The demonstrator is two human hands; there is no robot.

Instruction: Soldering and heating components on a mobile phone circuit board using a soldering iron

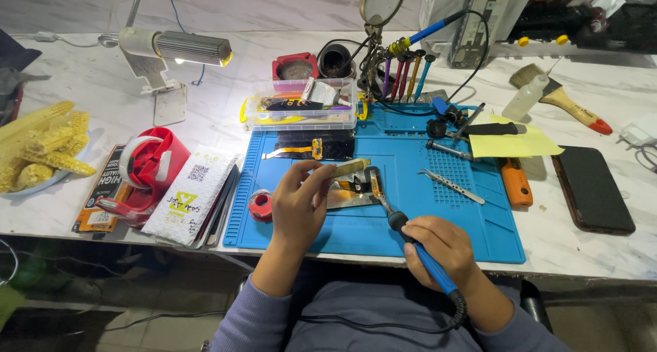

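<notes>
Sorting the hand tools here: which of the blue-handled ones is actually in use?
The soldering iron gripped in the right hand, tip over the blue mat. The other blue-handled tools stand in the rack behind.

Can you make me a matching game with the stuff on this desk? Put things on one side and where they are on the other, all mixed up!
Things:
1. soldering iron
2. corn cobs
3. black phone
4. tweezers

Places:
A. on a plate at the far left edge of the table
B. lying on the blue mat
C. in the right hand
D. on the table to the right of the mat

Pairs: 1-C, 2-A, 3-D, 4-B
</notes>
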